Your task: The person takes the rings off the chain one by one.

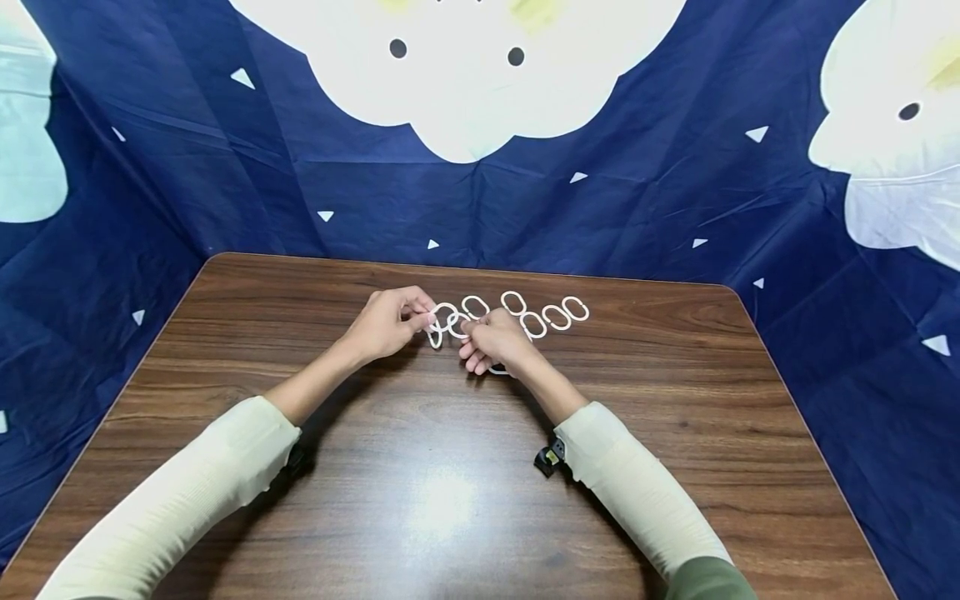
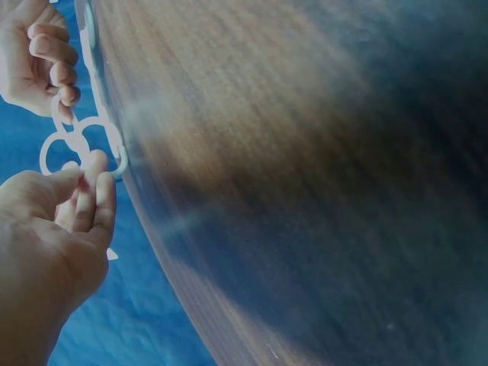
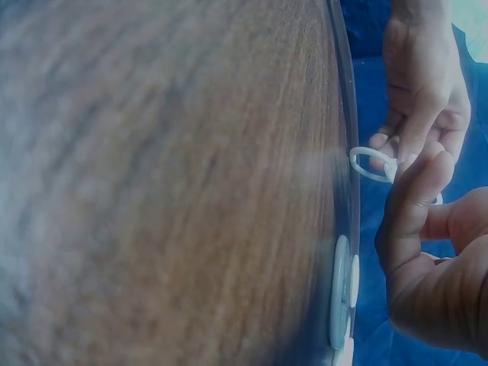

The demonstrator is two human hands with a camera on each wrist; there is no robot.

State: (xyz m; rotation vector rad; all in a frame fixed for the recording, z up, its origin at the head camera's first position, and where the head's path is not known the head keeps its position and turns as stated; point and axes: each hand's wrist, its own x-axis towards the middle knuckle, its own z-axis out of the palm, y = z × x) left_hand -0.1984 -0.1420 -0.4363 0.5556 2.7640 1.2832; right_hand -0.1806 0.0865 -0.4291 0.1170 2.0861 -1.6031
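Near the far edge of the table, my left hand pinches a white oval plastic link between thumb and fingers. A second link threads through it and runs to my right hand, which pinches its other side. Below the left fingertips hangs a third link, seen nearly edge-on and joined to the others. In the left wrist view the links overlap between both hands. The right wrist view shows one link dangling by the fingertips; the right fingers hide part of the rest.
Several loose white links lie on the wooden table behind and right of the right hand, among them one upper link and a far-right link. Another link shows partly under the right hand. A blue patterned cloth hangs behind the table.
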